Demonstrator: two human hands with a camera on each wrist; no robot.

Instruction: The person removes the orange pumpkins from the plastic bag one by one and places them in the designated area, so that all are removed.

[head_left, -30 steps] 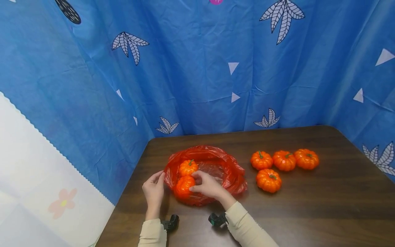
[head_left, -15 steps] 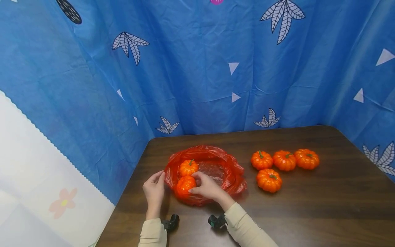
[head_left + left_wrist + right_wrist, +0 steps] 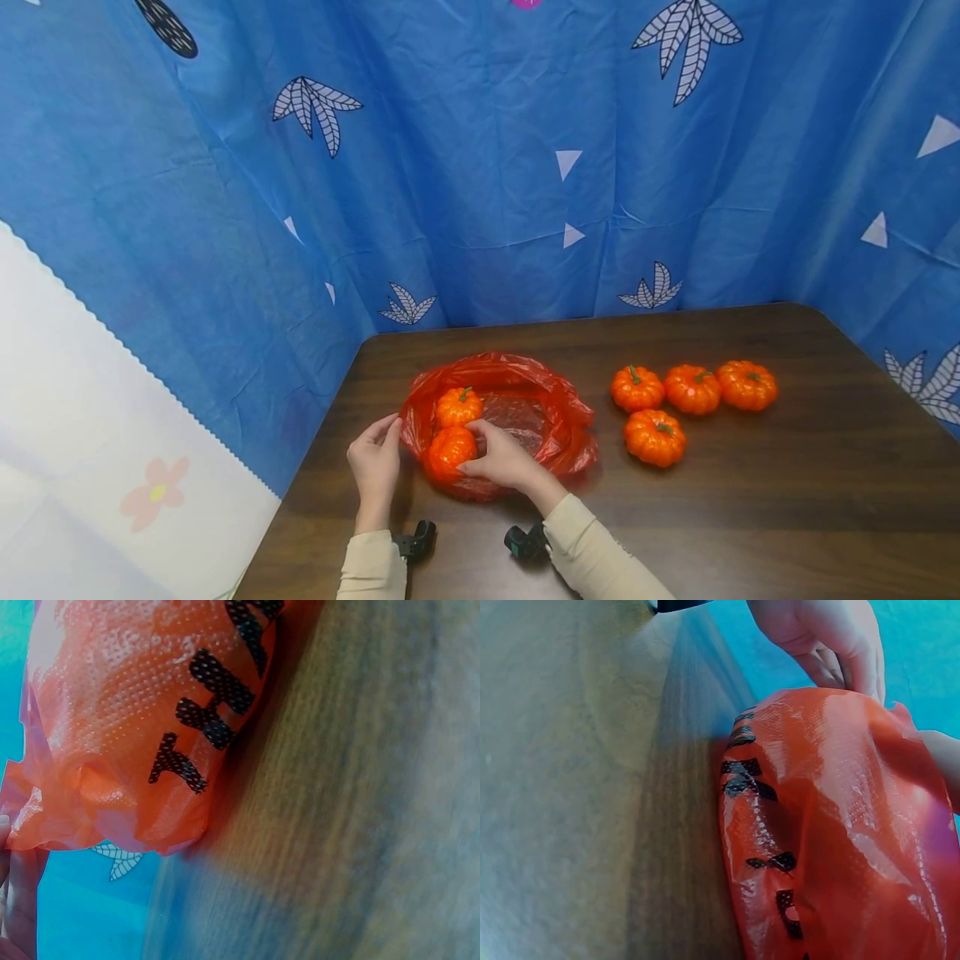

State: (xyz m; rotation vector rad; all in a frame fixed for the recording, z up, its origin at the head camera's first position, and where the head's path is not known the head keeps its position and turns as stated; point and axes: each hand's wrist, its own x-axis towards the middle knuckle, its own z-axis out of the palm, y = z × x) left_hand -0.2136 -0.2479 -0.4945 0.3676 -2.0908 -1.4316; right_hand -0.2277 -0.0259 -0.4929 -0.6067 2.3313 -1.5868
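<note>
A red plastic bag (image 3: 517, 362) lies with its mouth spread wide. My left hand (image 3: 374, 467) pinches the bag's left rim between thumb and fingers; in the left wrist view only part of this hand (image 3: 19, 900) shows, at the left edge. Inside the bag, on its left side, are two small orange pumpkins: a far pumpkin (image 3: 458, 407) with a green stem and a near pumpkin (image 3: 452, 455). My right hand (image 3: 506, 458) reaches over the near rim and grips the near pumpkin by its right side. The bag's wall hides both pumpkins in the right wrist view.
To the bag's right sit several more orange pumpkins, the nearest pumpkin (image 3: 654, 438) in front of a row. All rest on a dark wooden table (image 3: 825, 500). A blue patterned curtain (image 3: 480, 167) hangs behind it. A black wrist camera (image 3: 525, 542) is on the right wrist.
Hardly anything differs. My right hand has shifted very slightly on the near pumpkin; the left hand, the bag and the other pumpkins stay in place.
</note>
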